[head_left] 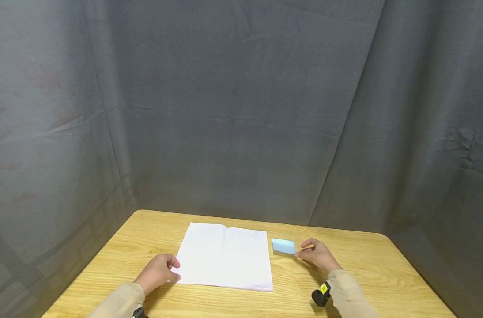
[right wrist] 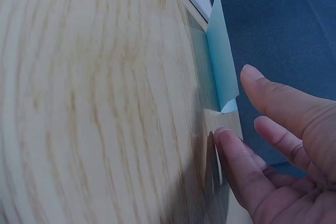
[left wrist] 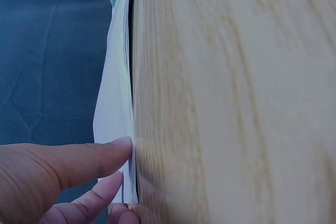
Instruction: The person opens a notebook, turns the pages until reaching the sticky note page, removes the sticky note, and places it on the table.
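Observation:
An open notebook (head_left: 245, 258) with lined white pages lies on the table. My left hand (head_left: 158, 271) is at its lower left corner, and in the left wrist view its fingertips (left wrist: 122, 148) rest on the page edge. To the right of the notebook sits a light blue sticky note (head_left: 284, 246); in the right wrist view the sticky note (right wrist: 223, 56) has one side raised off the wood. Beside its right end is my right hand (head_left: 318, 255), fingers spread a little. A small gap separates those fingers (right wrist: 252, 73) from the note in the right wrist view.
The wooden table (head_left: 368, 265) has rounded far corners. Dark grey curtains (head_left: 233, 110) hang behind it and along both sides. A black wrist device (head_left: 321, 297) with a yellow mark sits by the right sleeve.

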{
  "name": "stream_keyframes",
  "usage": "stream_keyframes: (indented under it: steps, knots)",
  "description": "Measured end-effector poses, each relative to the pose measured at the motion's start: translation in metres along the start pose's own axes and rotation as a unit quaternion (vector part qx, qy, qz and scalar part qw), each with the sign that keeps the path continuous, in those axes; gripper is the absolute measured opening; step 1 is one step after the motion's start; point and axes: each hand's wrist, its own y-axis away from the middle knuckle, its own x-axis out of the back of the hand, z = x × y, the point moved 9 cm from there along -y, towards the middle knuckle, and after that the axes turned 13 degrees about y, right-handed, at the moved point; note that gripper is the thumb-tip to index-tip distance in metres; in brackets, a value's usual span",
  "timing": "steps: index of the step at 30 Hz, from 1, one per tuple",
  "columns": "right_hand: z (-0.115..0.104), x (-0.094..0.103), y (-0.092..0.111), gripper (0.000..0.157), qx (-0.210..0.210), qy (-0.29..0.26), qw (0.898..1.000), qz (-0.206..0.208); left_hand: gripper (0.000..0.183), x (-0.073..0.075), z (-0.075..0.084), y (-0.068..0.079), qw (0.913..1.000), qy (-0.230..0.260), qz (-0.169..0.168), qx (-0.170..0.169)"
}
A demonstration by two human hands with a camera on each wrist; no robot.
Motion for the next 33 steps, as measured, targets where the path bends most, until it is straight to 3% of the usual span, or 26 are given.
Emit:
stream_keyframes:
  steps: [13,18,22,25,29,33]
  knots:
    - [0.008,0.005,-0.001,0.041,-0.003,-0.020,1.000,-0.001,0.028,0.000,0.001,0.000,1.0000,0.003,-0.006,0.004]
    - [-0.010,0.012,-0.002,0.036,0.039,-0.023,0.999,-0.026,0.020,0.007,0.015,-0.006,0.9997,-0.002,-0.024,-0.002]
    - [-0.042,0.027,-0.004,0.028,0.087,-0.022,0.995,-0.035,0.019,0.014,0.046,-0.017,0.9976,-0.020,-0.033,-0.057]
    - [-0.071,0.046,-0.010,0.024,0.118,0.021,0.993,-0.001,0.020,0.015,0.082,-0.024,0.9914,-0.024,-0.023,-0.126]
    - [-0.110,0.064,-0.010,0.033,0.143,0.101,0.982,0.066,0.027,0.016,0.135,-0.029,0.9762,-0.039,0.023,-0.212]
    - [-0.142,0.062,-0.004,0.057,0.167,0.136,0.971,0.102,0.049,0.005,0.173,-0.029,0.9536,-0.114,0.060,-0.272]
